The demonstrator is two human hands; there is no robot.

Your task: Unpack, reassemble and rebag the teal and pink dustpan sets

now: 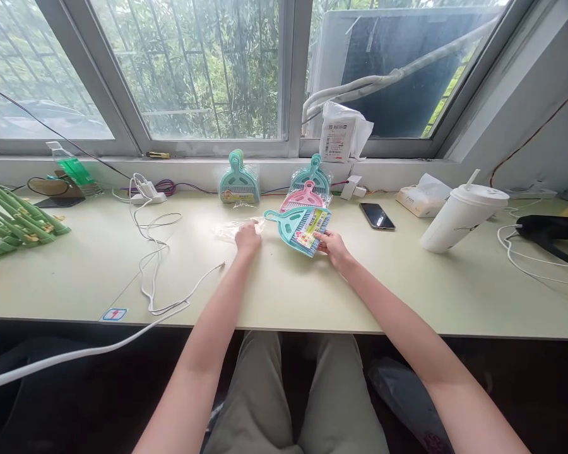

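Note:
My right hand [334, 248] grips the bristle side of a mint-green mini dustpan and brush set [291, 228], which has a printed label and its handle pointing left. The set is tilted over the table. To its left, my left hand [248, 237] is closed on a crumpled clear plastic bag [227, 231] lying on the tabletop; its fingertips are partly hidden. Just behind the held set is a pink dustpan set [305, 197] in clear wrap. Wrapped mint sets [315, 175] stand behind that, and another wrapped mint stack [238, 184] leans by the sill.
A white charging cable [154, 265] lies loosely across the left of the table [284, 302]. On the right are a phone [377, 216], a tissue pack [423, 197] and a tilted white cup with a straw [459, 217]. Green folded pieces [23, 217] and a bottle [73, 167] sit far left.

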